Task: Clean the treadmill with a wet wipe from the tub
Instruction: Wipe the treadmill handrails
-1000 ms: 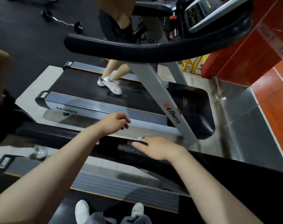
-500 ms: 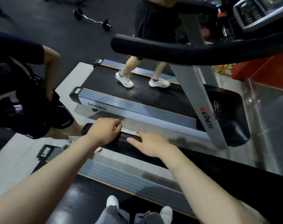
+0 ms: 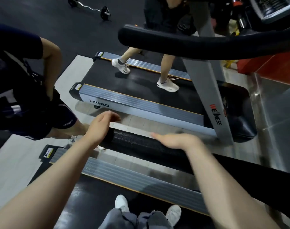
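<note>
I stand on a treadmill whose black padded handrail (image 3: 137, 142) crosses the view in front of me. Its grey side rail (image 3: 141, 177) and dark belt (image 3: 91, 195) lie below. My right hand (image 3: 175, 140) lies flat on top of the handrail, fingers straight and pointing left. Neither a wipe nor a tub shows; whatever is under the palm is hidden. My left hand (image 3: 102, 124) hovers just over the handrail's left end, fingers relaxed and holding nothing.
A second treadmill (image 3: 141, 104) runs alongside beyond the handrail, with a person's legs (image 3: 165, 75) walking on it and its own handrail (image 3: 190, 45) overhead. Another person in dark clothes (image 3: 25, 96) stands close on the left. A barbell (image 3: 91, 9) lies on the far floor.
My left hand gripped the handrail's end half a second ago; it has let go and lifted with fingers loosened. The right hand stays flat on the rail. My view has swung left.
</note>
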